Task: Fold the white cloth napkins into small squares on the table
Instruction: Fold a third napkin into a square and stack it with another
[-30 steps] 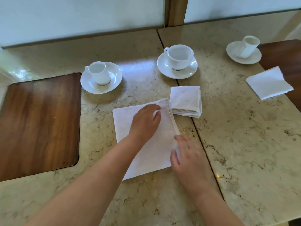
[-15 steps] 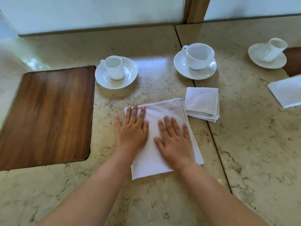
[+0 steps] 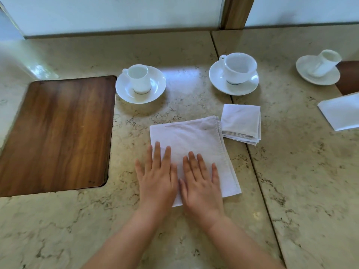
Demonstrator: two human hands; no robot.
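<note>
The surface (image 3: 194, 47) is polished beige stone with brown veining, split by a dark seam that runs from far to near on the right, and a smooth brown wood panel (image 3: 58, 133) with rounded corners is set into it on the left. At the middle lies a white cloth napkin (image 3: 192, 138), folded into a soft, faintly creased rectangle with layered hemmed edges along its right side. The left hand (image 3: 157, 177) and right hand (image 3: 202, 183) lie flat on its near part, palms down, fingers spread, side by side and gripping nothing; they hide the napkin's near left corner. Just to the right, touching or nearly touching its far corner, sits a folded stack (image 3: 241, 123) of white cloth, a small square with several layers showing at its near edge. Beyond are two glossy white cups on round saucers, a narrow left cup (image 3: 139, 78) and a wider middle cup (image 3: 240, 67). At far right a third cup (image 3: 327, 63) is blurred, and another white napkin (image 3: 342, 111) is cut off by the frame edge.
</note>
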